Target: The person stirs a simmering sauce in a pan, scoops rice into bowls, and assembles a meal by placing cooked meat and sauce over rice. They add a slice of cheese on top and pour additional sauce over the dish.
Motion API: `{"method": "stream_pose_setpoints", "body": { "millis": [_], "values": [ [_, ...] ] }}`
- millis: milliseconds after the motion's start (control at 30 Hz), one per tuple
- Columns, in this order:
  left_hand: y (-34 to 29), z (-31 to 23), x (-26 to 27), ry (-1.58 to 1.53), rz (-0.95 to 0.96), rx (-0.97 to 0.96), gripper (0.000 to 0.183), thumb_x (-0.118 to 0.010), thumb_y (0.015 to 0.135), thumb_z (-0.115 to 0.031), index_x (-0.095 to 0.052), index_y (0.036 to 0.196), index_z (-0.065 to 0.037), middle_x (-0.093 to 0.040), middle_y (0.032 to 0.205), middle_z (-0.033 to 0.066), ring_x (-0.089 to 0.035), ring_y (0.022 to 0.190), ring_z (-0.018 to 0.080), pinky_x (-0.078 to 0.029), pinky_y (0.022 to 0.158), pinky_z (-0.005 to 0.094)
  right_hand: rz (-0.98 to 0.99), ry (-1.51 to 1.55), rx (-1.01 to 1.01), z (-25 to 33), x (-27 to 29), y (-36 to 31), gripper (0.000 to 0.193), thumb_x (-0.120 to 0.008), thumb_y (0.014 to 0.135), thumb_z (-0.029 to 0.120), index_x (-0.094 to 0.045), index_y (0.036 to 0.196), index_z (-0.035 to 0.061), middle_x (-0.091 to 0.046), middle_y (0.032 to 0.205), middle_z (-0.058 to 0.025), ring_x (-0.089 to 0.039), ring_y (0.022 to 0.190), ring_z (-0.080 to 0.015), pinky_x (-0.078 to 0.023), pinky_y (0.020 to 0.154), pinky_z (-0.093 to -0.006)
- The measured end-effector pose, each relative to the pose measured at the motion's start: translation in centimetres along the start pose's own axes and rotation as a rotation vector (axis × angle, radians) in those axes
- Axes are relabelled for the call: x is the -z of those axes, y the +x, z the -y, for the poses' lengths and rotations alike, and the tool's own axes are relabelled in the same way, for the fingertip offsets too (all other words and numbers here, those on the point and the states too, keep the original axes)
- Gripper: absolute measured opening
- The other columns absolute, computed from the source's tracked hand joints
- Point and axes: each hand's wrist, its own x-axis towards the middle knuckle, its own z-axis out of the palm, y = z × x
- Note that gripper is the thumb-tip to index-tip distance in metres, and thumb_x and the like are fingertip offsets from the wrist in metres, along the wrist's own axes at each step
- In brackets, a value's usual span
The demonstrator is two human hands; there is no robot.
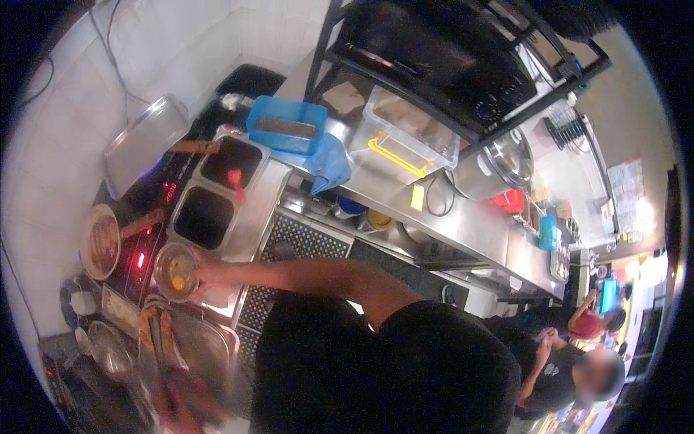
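Observation:
My right hand (pixel 210 278) grips the rim of a small round metal bowl (pixel 165 291). Inside the bowl lies a raw egg (pixel 178 282) with an orange yolk. My left hand (pixel 184 409), smeared by motion, is at the lower left over a metal tray (pixel 220 343). An orange-brown piece and a long dark utensil (pixel 160 354) lie close to its fingers; whether the hand holds the utensil cannot be made out. Behind the bowl are two deep rectangular metal containers (pixel 204 217), dark inside, with a red-pink utensil (pixel 236 184) in the farther one.
A pan (pixel 104 242) with a brown handle stands on the black cooktop with red lit displays. A metal tray (pixel 144 145) leans by the wall. Beyond are a blue tub (pixel 288 124), blue cloth (pixel 331 163), clear bin (pixel 412 126) and steel counter (pixel 463 224). Two people stand at the far right.

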Motion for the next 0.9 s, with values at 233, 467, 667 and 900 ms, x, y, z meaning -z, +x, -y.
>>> {"method": "stream_pose_setpoints", "body": {
  "millis": [233,467,667,900],
  "values": [
    [2.1,-10.1,0.8,-0.1,-0.037,-0.081,0.033,-0.066,0.092,-0.012,-0.064,0.121,0.002,-0.072,0.107,0.0142,-0.069,0.094,0.0229,-0.053,0.088,0.0347,0.257,-0.682,-0.084,6.2,-2.4,-2.2,0.058,-0.062,0.097,0.02,-0.036,0.148,0.0131,-0.047,0.146,-0.0138,-0.051,0.131,-0.0362,-0.048,0.104,-0.0543],
    [3.2,-15.3,2.9,0.103,0.08,-0.122,0.027,-0.068,0.088,-0.006,-0.066,0.115,0.001,-0.072,0.099,0.0166,-0.072,0.087,0.0283,-0.056,0.077,0.0365,0.147,-0.283,-0.301,9.7,-4.2,-3.0,0.056,-0.045,0.107,0.013,-0.019,0.156,0.0203,-0.039,0.152,-0.0135,-0.056,0.128,-0.0342,-0.06,0.094,-0.0505],
    [4.9,-18.1,0.5,0.211,0.17,-0.216,0.022,-0.067,0.09,-0.008,-0.068,0.111,-0.001,-0.071,0.104,0.0196,-0.07,0.093,0.0349,-0.056,0.083,0.0402,0.244,-0.321,-0.358,10.6,-3.0,-2.3,0.056,-0.043,0.108,0.015,-0.018,0.157,0.0204,-0.038,0.153,-0.0114,-0.056,0.129,-0.0318,-0.061,0.092,-0.0491],
    [7.4,-20.4,-1.7,0.253,0.055,-0.267,0.022,-0.063,0.087,-0.002,-0.066,0.108,0.003,-0.068,0.099,0.0246,-0.069,0.088,0.0407,-0.056,0.079,0.0473,0.261,-0.318,-0.335,10.5,-1.2,-0.7,0.053,-0.043,0.108,0.018,-0.02,0.156,0.0207,-0.037,0.153,-0.0103,-0.053,0.132,-0.0305,-0.062,0.09,-0.0498]
  ]
}}
